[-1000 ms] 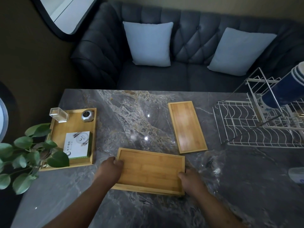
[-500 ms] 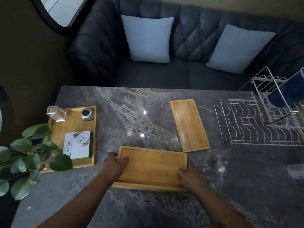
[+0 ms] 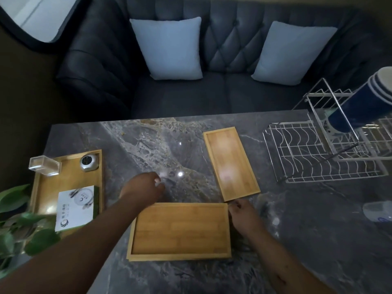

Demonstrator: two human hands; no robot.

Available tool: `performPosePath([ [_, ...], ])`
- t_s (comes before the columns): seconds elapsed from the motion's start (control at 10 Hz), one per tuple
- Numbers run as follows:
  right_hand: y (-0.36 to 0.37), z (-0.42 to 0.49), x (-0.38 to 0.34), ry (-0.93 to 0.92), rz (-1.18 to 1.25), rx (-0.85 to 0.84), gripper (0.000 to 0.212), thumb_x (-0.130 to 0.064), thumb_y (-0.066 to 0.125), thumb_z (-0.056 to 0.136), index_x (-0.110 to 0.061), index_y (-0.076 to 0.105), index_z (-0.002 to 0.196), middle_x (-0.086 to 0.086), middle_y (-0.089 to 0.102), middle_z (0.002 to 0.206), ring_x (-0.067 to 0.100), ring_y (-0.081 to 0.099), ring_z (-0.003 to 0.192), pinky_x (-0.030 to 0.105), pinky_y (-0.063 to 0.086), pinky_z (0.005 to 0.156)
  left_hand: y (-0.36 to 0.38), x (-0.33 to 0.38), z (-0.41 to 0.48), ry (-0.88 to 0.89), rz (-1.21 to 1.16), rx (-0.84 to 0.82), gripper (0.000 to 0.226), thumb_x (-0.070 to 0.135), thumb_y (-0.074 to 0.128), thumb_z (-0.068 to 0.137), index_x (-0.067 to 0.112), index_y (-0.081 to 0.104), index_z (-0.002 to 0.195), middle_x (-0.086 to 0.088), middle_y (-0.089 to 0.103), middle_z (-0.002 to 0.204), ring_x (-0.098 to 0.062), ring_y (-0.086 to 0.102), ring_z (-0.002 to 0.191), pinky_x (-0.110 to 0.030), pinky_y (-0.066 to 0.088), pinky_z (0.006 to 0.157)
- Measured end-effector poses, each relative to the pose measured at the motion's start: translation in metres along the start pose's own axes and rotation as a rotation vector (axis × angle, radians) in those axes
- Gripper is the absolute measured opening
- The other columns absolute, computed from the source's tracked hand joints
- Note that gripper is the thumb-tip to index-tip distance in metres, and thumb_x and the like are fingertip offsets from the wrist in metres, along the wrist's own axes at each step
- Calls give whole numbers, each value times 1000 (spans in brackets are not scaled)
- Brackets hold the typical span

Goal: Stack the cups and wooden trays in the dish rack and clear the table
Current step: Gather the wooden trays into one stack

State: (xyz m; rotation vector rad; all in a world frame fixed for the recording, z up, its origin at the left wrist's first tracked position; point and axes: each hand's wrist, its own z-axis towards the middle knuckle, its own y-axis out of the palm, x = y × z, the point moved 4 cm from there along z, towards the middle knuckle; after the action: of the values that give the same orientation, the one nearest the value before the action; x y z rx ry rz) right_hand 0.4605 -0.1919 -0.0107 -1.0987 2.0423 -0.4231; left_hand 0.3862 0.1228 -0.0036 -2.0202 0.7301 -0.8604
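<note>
A large wooden tray (image 3: 180,230) lies flat on the marble table (image 3: 318,240) right in front of me. A narrow wooden tray (image 3: 231,162) lies beyond it to the right, its near corner almost touching the large tray's far right corner. My left hand (image 3: 144,187) hovers past the large tray's far left corner, holding nothing. My right hand (image 3: 244,215) rests against the large tray's right edge, with its fingertips at the narrow tray's near corner; any grip is hidden. The white wire dish rack (image 3: 318,162) stands at the right, with stacked blue cups (image 3: 360,107) lying in it.
Another wooden tray (image 3: 46,187) at the left holds a clear box (image 3: 44,166), a small round silver object (image 3: 89,162) and a white-and-green pack (image 3: 75,206). Plant leaves (image 3: 19,230) overhang the left edge. A pale object (image 3: 377,212) sits at the right edge. A dark sofa (image 3: 212,92) runs behind the table.
The large tray has come nearer to me. My left hand has let go of its left edge and moved forward over the table. My right hand has slid up to the tray's far right corner.
</note>
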Motion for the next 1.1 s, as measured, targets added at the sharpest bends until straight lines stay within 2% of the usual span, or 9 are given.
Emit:
performPosePath([
  [0.1, -4, 18, 3, 43, -12, -64, 25, -37, 53, 95, -17, 67, 89, 3, 71, 92, 19, 63, 80, 41, 53, 86, 9, 39, 39, 42, 132, -98, 28, 45, 54, 93, 25, 69, 107, -4, 72, 112, -25, 66, 100, -34, 51, 81],
  [0.2, -5, 30, 5, 66, -21, -102, 30, -42, 53, 90, -17, 70, 93, 6, 71, 94, 29, 65, 90, 47, 52, 91, 17, 68, 63, 69, 176, -116, 26, 45, 55, 92, 25, 68, 103, -4, 72, 108, -24, 65, 96, -36, 54, 83],
  [0.4, -17, 49, 8, 45, 3, -181, 23, -38, 53, 88, -21, 59, 75, -1, 62, 77, 18, 59, 70, 38, 52, 73, 26, 139, 130, 71, 190, -51, 38, 38, 64, 84, 23, 65, 120, -6, 69, 120, -27, 66, 102, -38, 54, 83],
  [0.5, -26, 60, 14, 76, 66, -227, 17, -20, 44, 101, -13, 55, 89, 13, 66, 97, 29, 65, 95, 36, 40, 74, 22, 171, 163, 31, 189, 25, 59, 32, 63, 81, 21, 48, 137, -10, 62, 131, -34, 63, 117, -42, 52, 87],
  [0.6, -32, 65, 17, 120, 116, -252, 14, -16, 40, 103, -11, 51, 94, 14, 60, 95, 32, 65, 104, 35, 38, 76, 21, 186, 178, 23, 218, 35, 68, 25, 65, 79, 21, 41, 142, -12, 57, 136, -37, 60, 121, -45, 53, 89],
  [0.7, -30, 67, 23, 249, 318, -218, 19, -29, 53, 91, -15, 55, 79, 4, 57, 76, 28, 60, 82, 42, 50, 79, 23, 207, 193, 84, 326, 9, 74, 24, 70, 77, 29, 41, 144, -9, 51, 142, -37, 57, 124, -48, 55, 91],
  [0.8, -25, 71, 28, 258, 369, -255, 18, -31, 55, 89, -14, 57, 82, 3, 56, 73, 27, 56, 79, 41, 50, 76, 28, 218, 196, 145, 399, -11, 72, 28, 70, 78, 27, 46, 145, -9, 47, 147, -36, 52, 129, -49, 54, 97],
  [0.9, -27, 75, 23, 266, 365, -301, 25, -33, 57, 89, -8, 60, 88, 5, 57, 78, 24, 59, 75, 40, 51, 75, 27, 220, 193, 145, 317, 10, 69, 44, 66, 84, 19, 48, 146, -9, 50, 149, -34, 50, 131, -46, 49, 101],
  [1.1, -30, 73, 15, 292, 362, -299, 24, -31, 55, 95, -12, 61, 83, 8, 61, 85, 27, 67, 88, 46, 58, 89, -10, 207, 184, 132, -24, 67, 44, 48, 49, 102, 17, 58, 131, -11, 67, 127, -32, 63, 113, -36, 45, 82],
])
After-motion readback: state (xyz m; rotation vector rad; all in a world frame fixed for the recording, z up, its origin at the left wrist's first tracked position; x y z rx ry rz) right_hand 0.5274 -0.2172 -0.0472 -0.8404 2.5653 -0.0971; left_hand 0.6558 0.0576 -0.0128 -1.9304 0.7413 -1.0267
